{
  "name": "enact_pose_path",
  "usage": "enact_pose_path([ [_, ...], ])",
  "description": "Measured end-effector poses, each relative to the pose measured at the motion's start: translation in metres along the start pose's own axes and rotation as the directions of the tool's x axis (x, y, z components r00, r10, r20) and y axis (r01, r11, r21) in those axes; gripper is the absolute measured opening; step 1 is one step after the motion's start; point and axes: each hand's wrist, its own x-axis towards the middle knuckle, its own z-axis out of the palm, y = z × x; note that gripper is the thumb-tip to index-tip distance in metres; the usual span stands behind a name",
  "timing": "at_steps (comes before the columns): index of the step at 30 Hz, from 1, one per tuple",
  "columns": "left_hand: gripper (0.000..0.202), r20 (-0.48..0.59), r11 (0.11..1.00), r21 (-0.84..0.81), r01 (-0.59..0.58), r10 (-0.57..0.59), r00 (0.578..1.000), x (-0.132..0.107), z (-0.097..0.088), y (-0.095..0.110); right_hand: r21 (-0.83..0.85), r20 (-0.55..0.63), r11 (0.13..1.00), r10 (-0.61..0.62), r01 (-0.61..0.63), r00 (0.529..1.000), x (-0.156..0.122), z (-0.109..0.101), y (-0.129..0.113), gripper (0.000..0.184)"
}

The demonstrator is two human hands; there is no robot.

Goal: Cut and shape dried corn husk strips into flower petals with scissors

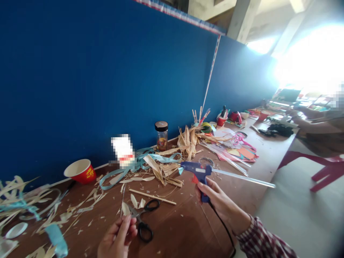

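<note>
In my right hand is a blue glue gun, gripped by its handle with the nozzle pointing left. A long clear glue stick juts from its rear, and a black cord trails down from the handle. My left hand has thumb and fingers pinched on a pale petal-shaped husk piece pointing up. Just beyond the fingertips, black-handled scissors lie on the brown table; the fingers partly hide their blades. Loose husk petals and a thin wooden stick lie behind.
A red paper cup, blue ribbon, lidded glass jar and dried husks line the blue partition. Pink scissors lie on coloured paper farther right. Another person sits along the table near a pink stool.
</note>
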Motion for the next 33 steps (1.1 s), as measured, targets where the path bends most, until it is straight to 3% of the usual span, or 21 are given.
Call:
enact_pose_path([
  [2, 0.014, 0.021, 1.0, 0.012, 0.002, -0.002, 1.0, 0.002, -0.001, -0.002, -0.177, -0.012, 0.983, -0.061, 0.058, 0.998, 0.002, -0.001, 0.004, 0.028],
  [4, 0.021, 0.049, 0.999, 0.035, 0.005, -0.006, 0.999, 0.003, -0.004, -0.004, -0.402, -0.046, 0.906, -0.16, 0.128, 0.986, 0.006, -0.008, 0.009, 0.029],
  [9, 0.038, 0.104, 0.999, 0.038, -0.008, 0.004, 0.995, 0.006, -0.008, -0.009, -0.813, -0.078, 0.551, -0.426, 0.19, 0.901, 0.021, -0.04, 0.017, 0.041],
  [11, 0.042, 0.102, 0.999, 0.034, -0.008, 0.005, 0.995, 0.007, -0.008, -0.009, -0.902, -0.042, 0.398, -0.466, 0.167, 0.884, 0.023, -0.053, 0.018, 0.045],
  [14, 0.042, 0.092, 0.999, 0.053, -0.008, 0.003, 0.996, 0.007, -0.008, -0.009, -0.959, -0.041, 0.262, -0.511, 0.11, 0.859, 0.023, -0.068, 0.024, 0.05],
  [17, 0.04, 0.105, 0.997, 0.077, -0.022, 0.014, 0.994, 0.006, -0.007, -0.009, -0.979, -0.047, 0.195, -0.528, 0.067, 0.848, 0.023, -0.077, 0.035, 0.05],
  [22, 0.038, 0.104, 0.996, 0.08, -0.037, 0.028, 0.994, 0.003, -0.005, -0.009, -0.983, -0.092, 0.186, -0.513, 0.006, 0.853, 0.026, -0.079, 0.05, 0.047],
  [33, 0.036, 0.115, 0.998, 0.062, -0.026, 0.019, 0.993, 0.006, -0.006, -0.01, -0.993, -0.079, 0.119, -0.508, -0.021, 0.858, 0.027, -0.084, 0.056, 0.031],
])
